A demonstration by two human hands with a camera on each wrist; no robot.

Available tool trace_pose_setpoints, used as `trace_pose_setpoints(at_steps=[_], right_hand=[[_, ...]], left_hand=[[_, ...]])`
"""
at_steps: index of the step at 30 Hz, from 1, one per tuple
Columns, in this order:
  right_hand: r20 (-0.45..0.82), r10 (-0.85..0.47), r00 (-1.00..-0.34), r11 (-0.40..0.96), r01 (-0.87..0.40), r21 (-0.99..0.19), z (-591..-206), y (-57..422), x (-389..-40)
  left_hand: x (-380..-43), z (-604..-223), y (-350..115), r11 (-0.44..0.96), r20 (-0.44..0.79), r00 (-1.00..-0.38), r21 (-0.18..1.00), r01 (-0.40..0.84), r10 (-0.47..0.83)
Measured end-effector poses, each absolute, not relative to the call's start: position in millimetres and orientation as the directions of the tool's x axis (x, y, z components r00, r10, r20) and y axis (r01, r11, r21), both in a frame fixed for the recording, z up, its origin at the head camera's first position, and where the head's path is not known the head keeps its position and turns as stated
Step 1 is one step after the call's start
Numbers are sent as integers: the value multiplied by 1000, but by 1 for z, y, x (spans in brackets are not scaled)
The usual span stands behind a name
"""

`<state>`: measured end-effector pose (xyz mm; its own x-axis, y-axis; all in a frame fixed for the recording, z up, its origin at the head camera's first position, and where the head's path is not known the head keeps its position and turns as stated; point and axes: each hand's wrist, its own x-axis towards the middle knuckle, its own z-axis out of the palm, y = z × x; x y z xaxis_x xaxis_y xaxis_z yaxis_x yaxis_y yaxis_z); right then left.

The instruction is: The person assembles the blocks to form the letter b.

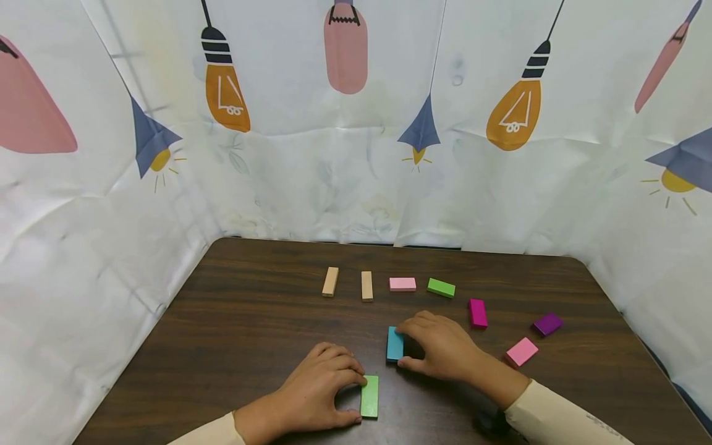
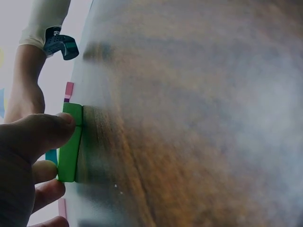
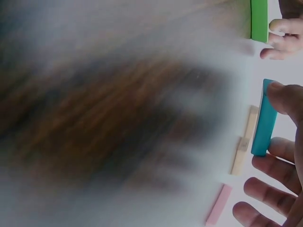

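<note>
Light-green block sat on the near part of our dark table, pinched at its ends between the thumb and fingers of our left hand. Just beyond it, slightly right, we gripped the blue block likewise with our right hand. Farther back we had two tan blocks, a pale pink block and a darker green block; a magenta block lay right of them.

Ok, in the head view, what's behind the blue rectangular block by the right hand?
Dark wood-grain tabletop shows behind it, with a pale pink rectangular block farther back. What lies underneath the blue block is covered and can't be seen.
</note>
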<state>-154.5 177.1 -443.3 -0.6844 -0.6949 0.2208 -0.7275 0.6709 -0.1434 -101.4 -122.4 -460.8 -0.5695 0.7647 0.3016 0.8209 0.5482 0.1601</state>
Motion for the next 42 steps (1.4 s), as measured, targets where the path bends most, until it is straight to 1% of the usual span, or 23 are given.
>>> trace_pose_setpoints(at_steps=[7,14,23,33,42], right_hand=[[192,-703,-684,667,-729,-154,-445,167,-153],[204,-717,-667,650,-745,-149,-445,157,-152],[165,-721,-673,650,-740,-174,-445,148,-150],[164,-731,-662,637,-749,-184,-447,143,-149],[115,-735,-668,638,-740,-214,-446,140,-148]], left_hand=[[-102,-460,-123,542,295,-564,158,825,772],[-102,-460,-122,541,302,-560,153,827,771],[-102,-460,-122,540,307,-556,145,829,772],[-102,-461,-122,545,307,-561,144,826,769],[-102,-461,-121,542,301,-565,164,824,768]])
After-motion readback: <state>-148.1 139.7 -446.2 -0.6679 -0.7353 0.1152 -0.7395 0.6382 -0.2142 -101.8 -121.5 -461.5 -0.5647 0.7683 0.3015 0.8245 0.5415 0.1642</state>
